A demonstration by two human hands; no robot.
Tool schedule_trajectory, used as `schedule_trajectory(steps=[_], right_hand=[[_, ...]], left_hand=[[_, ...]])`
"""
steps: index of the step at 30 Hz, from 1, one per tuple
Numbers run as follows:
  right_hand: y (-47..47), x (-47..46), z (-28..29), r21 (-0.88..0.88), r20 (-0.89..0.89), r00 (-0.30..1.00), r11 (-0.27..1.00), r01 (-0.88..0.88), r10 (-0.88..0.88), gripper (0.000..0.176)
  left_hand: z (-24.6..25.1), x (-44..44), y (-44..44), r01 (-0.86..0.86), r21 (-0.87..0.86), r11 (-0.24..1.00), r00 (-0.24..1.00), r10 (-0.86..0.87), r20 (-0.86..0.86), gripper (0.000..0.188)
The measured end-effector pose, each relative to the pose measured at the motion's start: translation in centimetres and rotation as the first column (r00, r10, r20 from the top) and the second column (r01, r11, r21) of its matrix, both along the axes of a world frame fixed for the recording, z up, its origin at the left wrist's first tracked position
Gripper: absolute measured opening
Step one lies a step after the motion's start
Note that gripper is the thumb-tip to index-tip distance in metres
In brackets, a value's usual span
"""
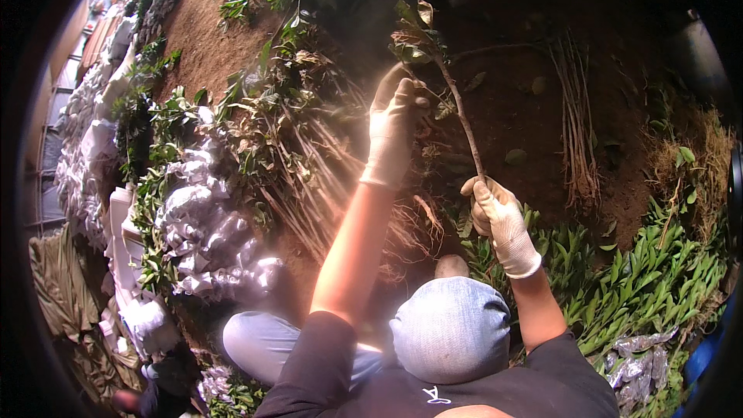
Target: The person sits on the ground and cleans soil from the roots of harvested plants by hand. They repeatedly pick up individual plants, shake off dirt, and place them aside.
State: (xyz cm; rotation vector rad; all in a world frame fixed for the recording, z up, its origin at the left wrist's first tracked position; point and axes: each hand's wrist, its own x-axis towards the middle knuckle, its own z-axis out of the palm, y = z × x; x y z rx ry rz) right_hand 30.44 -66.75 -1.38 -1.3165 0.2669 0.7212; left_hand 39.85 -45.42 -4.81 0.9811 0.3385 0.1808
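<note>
A bare woody sapling stem (462,110) slants up in front of me, with partly dried leaves (415,38) at its tip. My right hand (504,223), in a pale knit glove, is closed around the lower stem. Higher up, my left hand (396,122), gloved alike, has its fingers curled at a thin side twig (430,93) below the leaves. Beneath my left forearm lies a heap of uprooted saplings (313,157), their pale roots (415,223) towards my knee (453,325). Whatever continues below my right fist is mostly hidden.
On the shaded soil (522,128) at right lies a bundle of bare stems (574,122). Green leafy cuttings (638,267) spread beside my right arm. Crumpled plastic bags (203,226) are piled at left. Fibrous roots (711,157) stand near the right rim.
</note>
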Motion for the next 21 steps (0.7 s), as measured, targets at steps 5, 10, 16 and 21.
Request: schedule_trajectory(steps=[5,10,16,21], right_hand=[[0.8,-0.3,-0.1,0.033,0.007,0.999,0.999,-0.040,0.040,0.032],[1.2,-0.8,-0.4,0.063,-0.103,0.995,0.998,0.012,-0.005,0.032],[1.5,-1.2,0.0,0.003,-0.022,0.998,0.998,-0.067,0.067,0.033],[2.1,-0.5,1.5,0.073,-0.034,0.997,0.995,-0.061,0.063,0.031]], left_hand=[[-0.1,-1.0,-1.0,0.063,0.030,0.998,0.993,-0.060,-0.098,0.022],[-0.2,-2.2,-2.9,0.064,0.054,0.997,0.998,-0.063,-0.023,0.023],[-4.4,0.4,-0.4,-0.185,0.306,0.934,0.983,0.175,0.061,0.024],[-7.0,2.8,1.6,-0.318,0.679,0.661,0.930,0.355,0.091,0.027]])
